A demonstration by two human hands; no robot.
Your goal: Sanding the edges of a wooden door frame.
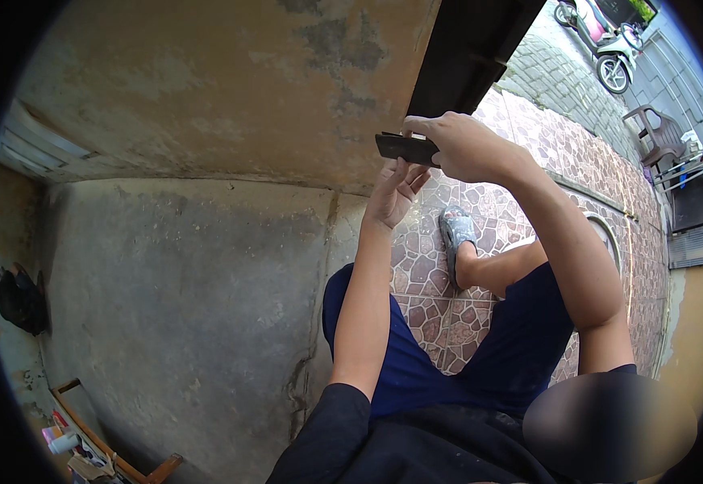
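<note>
Looking down from the head camera, I saw a flat dark rectangular object [406, 148], something like a thin slab or case, held up near the foot of a dark door panel [468, 48]. Its long axis ran left to right across my view, nearly level, with its right end buried in the grip of the right hand [464, 149]. That hand was closed over it from above, fingers curled along the top edge and thumb hidden beneath. The left hand [396, 194] sat just below the free left end, palm up and fingers loosely spread, fingertips touching or almost touching the underside; I could not tell which. So the right hand carried the object, and the left was only nearer its loose end. Beyond the grip lay a stained concrete wall [206, 89]; below it, patterned stone paving [432, 274] and my sandalled foot [456, 230].
</note>
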